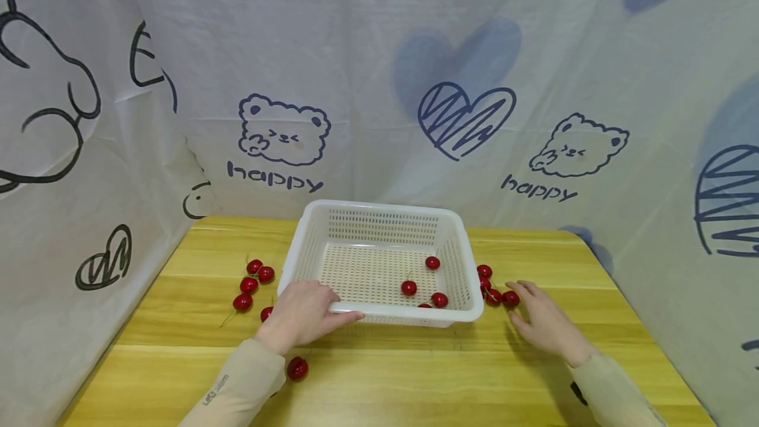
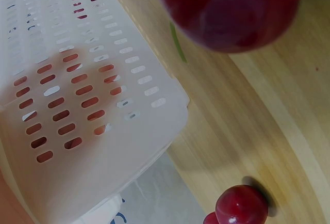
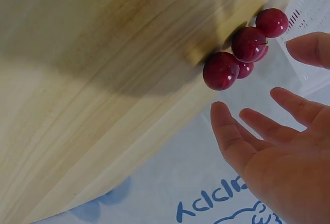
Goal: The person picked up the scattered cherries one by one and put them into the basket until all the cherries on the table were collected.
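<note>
A white slotted plastic basket (image 1: pixel 379 319) stands on the table with several red cherries (image 1: pixel 409 288) inside, toward its right. My left hand (image 1: pixel 305 312) grips its front-left rim, thumb along the front edge. Through the slots of the basket wall (image 2: pixel 149 146), the left wrist view shows fingers on the far side. Just right of the basket lies a cluster of cherries (image 1: pixel 493 296). My right hand (image 1: pixel 548 321) is beside them, fingers spread and slightly bent. In the right wrist view, its fingertips (image 3: pixel 220 111) point at the nearest cherry (image 3: pixel 220 71), with a gap between.
More cherries (image 1: pixel 249 285) lie left of the basket, some with thin stems. A single cherry (image 1: pixel 298 368) sits near my left sleeve (image 1: pixel 237 381). The wooden table (image 1: pixel 415 381) ends at a white printed cloth (image 1: pixel 367 71) hanging behind and along both sides.
</note>
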`<state>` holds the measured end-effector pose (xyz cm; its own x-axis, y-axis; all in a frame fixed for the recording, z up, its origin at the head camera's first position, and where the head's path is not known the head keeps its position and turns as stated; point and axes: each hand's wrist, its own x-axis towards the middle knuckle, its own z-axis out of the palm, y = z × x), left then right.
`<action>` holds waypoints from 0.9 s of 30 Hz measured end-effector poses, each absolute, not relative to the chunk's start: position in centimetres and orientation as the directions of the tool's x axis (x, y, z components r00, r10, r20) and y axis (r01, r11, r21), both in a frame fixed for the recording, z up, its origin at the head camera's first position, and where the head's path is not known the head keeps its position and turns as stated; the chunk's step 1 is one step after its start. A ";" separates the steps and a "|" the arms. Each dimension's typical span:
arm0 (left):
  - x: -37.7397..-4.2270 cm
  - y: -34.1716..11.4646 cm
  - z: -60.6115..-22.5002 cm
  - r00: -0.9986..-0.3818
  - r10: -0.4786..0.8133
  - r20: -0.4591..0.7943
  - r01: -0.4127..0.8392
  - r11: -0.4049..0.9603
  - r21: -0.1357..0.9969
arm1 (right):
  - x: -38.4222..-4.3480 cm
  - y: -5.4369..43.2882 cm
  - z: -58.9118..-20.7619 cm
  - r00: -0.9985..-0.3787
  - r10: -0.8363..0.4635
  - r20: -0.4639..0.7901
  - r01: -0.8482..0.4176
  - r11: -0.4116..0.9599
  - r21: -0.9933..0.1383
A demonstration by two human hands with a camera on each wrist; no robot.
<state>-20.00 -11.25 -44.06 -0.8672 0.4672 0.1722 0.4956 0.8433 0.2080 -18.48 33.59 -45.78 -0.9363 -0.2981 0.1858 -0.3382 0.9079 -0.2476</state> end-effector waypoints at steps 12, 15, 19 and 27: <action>-19.9 -11.3 -44.0 -0.871 0.461 0.167 0.489 0.844 0.219 | -18.9 33.5 -45.8 -0.948 -0.305 0.090 -0.318 0.914 -0.252; -19.9 -11.3 -44.0 -0.871 0.462 0.170 0.490 0.844 0.219 | -19.1 33.6 -46.1 -0.947 -0.310 0.078 -0.320 0.913 -0.251; -20.0 -11.2 -44.1 -0.873 0.458 0.168 0.486 0.846 0.219 | -19.2 33.6 -46.3 -0.947 -0.315 0.066 -0.322 0.912 -0.254; -20.1 -11.2 -44.1 -0.873 0.459 0.163 0.486 0.846 0.219 | -19.2 33.5 -46.3 -0.951 -0.309 0.022 -0.304 0.916 -0.260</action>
<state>-20.09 -11.23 -44.11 -0.8734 0.4591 0.1625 0.4856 0.8464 0.2187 -19.18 33.50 -46.27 -0.9507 -0.3094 0.0220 -0.3043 0.9164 -0.2600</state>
